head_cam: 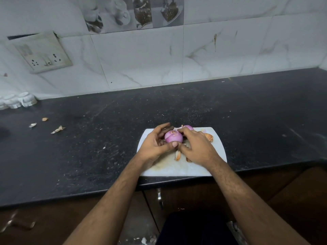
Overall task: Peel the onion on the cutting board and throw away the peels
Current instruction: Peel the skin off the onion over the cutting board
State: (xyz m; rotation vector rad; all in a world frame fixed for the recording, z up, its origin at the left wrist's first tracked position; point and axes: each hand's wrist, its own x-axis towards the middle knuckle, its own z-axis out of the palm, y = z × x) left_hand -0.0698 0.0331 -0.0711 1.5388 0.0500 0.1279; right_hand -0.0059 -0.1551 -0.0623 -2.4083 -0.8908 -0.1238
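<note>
I see the onion (pixel 173 137) on the cutting board (pixel 208 165), my left hand (pixel 155 144) cupping it, thumb pressed on, right hand (pixel 196 147) with fingers curled against its side. The slick bulb could squirt loose, scattering peels (pixel 177 155) onto the surface (pixel 106 138). No bin in view.

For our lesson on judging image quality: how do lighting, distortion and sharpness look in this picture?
Head view: dim, even light with no hard shadows; wide-angle bending curves the counter edge and wall tiles; the onion and both hands at the centre are fairly sharp, while the bottom-left corner smears into blur.
</note>
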